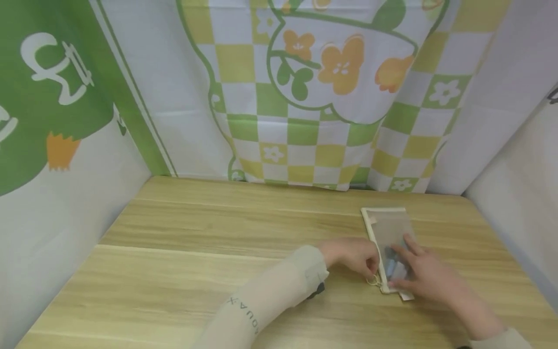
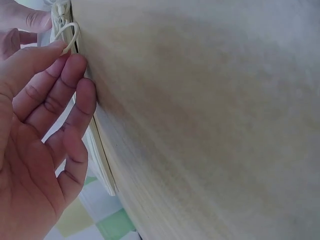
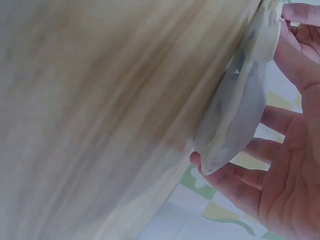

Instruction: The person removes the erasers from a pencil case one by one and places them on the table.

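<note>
Pouch (image 1: 390,225) with see-through mesh and a cream edge strip (image 1: 369,232) is what we're looking at, lying on the right side of the counter (image 1: 218,228), one short end towards us. There's some bluish and whitish stuff (image 1: 391,267) inside near that end, too blurry for us to name. A pale tab (image 1: 407,295) pokes out at the near end too.

At the near left corner we've got a little cord loop (image 2: 76,33), and the left hand (image 1: 350,254) has it. Grip there is narrow: thumb and index pinch the loop, and the other fingers sit loosely bent beside the pouch. The right hand (image 1: 429,274) is over the mesh, its grip spread wide, thumb by the near end and fingers further up. Whether it's actually squeezing the pouch or just pressing it down, we honestly can't tell.

As for the step, we'd call it working the loop with one hand while the other steadies the pouch. Next move, in our opinion, calls for a snug pinch on the loop and firm pressure from the right, so any tug shifts the loop and doesn't drag the whole pouch along.

Further out, we see a pale lettered sleeve (image 1: 270,295) on the left arm and a checked floral cloth (image 1: 301,131) hanging behind the counter.
</note>
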Available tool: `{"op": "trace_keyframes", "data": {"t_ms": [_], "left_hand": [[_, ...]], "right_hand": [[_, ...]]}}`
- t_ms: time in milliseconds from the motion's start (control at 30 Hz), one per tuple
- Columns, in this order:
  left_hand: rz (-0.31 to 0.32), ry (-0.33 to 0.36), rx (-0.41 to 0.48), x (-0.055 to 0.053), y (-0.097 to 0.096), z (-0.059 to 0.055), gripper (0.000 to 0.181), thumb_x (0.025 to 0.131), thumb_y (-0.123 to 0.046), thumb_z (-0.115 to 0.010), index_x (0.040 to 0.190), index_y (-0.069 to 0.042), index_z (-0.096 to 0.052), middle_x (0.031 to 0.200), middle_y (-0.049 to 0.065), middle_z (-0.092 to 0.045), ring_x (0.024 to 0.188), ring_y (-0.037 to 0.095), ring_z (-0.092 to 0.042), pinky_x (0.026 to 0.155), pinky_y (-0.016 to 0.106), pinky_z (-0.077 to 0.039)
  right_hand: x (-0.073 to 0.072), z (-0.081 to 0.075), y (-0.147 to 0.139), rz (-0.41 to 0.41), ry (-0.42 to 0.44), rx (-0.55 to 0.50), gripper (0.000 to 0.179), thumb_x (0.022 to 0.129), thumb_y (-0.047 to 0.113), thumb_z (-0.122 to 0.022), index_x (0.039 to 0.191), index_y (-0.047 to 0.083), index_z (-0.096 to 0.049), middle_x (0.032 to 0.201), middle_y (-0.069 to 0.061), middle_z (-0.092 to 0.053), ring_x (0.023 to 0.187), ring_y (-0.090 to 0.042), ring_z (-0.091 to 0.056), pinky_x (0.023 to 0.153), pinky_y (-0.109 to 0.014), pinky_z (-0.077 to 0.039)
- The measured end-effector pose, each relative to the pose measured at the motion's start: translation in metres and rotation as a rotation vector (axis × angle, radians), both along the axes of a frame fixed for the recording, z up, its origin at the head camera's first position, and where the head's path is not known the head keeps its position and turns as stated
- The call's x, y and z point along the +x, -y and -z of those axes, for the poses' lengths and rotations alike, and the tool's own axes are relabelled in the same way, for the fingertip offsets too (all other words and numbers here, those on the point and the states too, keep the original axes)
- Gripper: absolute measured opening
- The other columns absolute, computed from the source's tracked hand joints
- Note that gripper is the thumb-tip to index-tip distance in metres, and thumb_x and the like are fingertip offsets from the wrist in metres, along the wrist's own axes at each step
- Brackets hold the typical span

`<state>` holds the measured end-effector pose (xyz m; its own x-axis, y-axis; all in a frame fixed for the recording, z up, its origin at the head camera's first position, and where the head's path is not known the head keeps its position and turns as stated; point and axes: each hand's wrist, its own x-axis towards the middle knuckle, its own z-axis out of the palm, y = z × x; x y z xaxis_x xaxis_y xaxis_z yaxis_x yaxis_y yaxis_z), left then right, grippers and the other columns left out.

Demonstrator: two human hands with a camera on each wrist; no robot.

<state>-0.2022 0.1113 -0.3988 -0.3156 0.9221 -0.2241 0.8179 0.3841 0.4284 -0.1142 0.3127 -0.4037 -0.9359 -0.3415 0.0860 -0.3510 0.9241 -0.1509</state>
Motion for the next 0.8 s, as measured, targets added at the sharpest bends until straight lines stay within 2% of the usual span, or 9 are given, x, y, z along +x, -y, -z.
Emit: {"op": "trace_keyframes", "data": {"t_ms": [267,467,633,800], "left_hand": [[0.013,-0.037,0.002,-0.003,-0.002,-0.001,0.004,0.090,-0.018,-0.072,0.091,-0.014,-0.073,0.088,-0.010,-0.066,0.081,-0.001,-0.056,0.073,0.009,-0.042],[0.067,-0.097,0.048,-0.006,-0.002,0.001,0.005,0.091,-0.020,-0.071,0.092,-0.015,-0.073,0.093,-0.009,-0.067,0.085,-0.001,-0.057,0.077,0.008,-0.041],[0.088,-0.065,0.077,-0.011,-0.004,0.002,0.003,0.090,-0.015,-0.072,0.089,-0.014,-0.074,0.093,-0.007,-0.070,0.085,-0.001,-0.060,0.077,0.006,-0.043],[0.103,-0.041,0.058,-0.013,-0.008,-0.001,0.003,0.089,-0.012,-0.073,0.087,-0.013,-0.075,0.091,-0.005,-0.072,0.083,0.000,-0.061,0.076,0.007,-0.044]], "right_hand": [[0.001,0.002,0.002,0.006,-0.018,0.014,0.094,0.063,0.057,-0.084,0.133,0.000,-0.058,0.144,-0.041,-0.039,0.104,-0.062,-0.056,0.082,-0.066,-0.051],[0.002,0.002,0.002,0.024,-0.002,0.023,0.094,0.065,0.058,-0.083,0.135,0.001,-0.057,0.147,-0.039,-0.037,0.107,-0.061,-0.056,0.083,-0.067,-0.050],[0.001,0.001,0.002,0.033,0.008,0.034,0.094,0.067,0.060,-0.082,0.136,0.001,-0.057,0.148,-0.038,-0.036,0.109,-0.061,-0.055,0.083,-0.067,-0.050],[0.000,0.002,0.002,0.028,0.007,0.034,0.095,0.065,0.062,-0.082,0.135,0.001,-0.057,0.148,-0.037,-0.037,0.108,-0.060,-0.055,0.082,-0.066,-0.051]]}}
